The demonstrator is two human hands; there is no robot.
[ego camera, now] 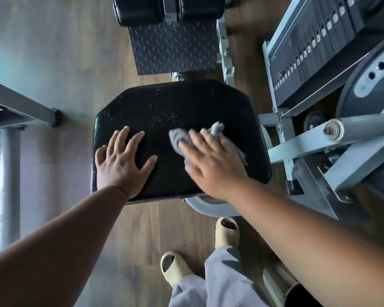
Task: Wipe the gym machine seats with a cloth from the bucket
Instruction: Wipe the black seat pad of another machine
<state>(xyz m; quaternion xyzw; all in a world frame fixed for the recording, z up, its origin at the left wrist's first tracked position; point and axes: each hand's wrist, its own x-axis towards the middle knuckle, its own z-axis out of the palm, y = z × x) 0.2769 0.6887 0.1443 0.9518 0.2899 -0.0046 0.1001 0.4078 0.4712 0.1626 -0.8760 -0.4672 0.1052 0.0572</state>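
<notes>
Seat (pixel 180 111), black padded, sits centre of view with both hands down on its near half. Right hand (pixel 211 160) lies flat, fingers straight and spread, pressing a grey cloth (pixel 177 138) onto the pad on the right side; cloth bunches out past the fingertips and trails toward the seat's right edge. Flat palm looks chosen to spread pressure over the rag, not to grip it. Left hand (pixel 122 160) is also open, fingers splayed, palm resting on the near-left corner of the pad with nothing under it; likely bracing body weight while leaning over, maybe steadying the seat. Tiny pale specks or droplets show on the far middle of the pad, so that part probably needs a pass yet. Bucket not in view. Far beyond the seat: a metal tread plate (pixel 171 49) and two black roller pads (pixel 169 9). Weight stack (pixel 315 47) on the right. Person's slippers (pixel 175 269) on the wood floor (pixel 53 63), near.
</notes>
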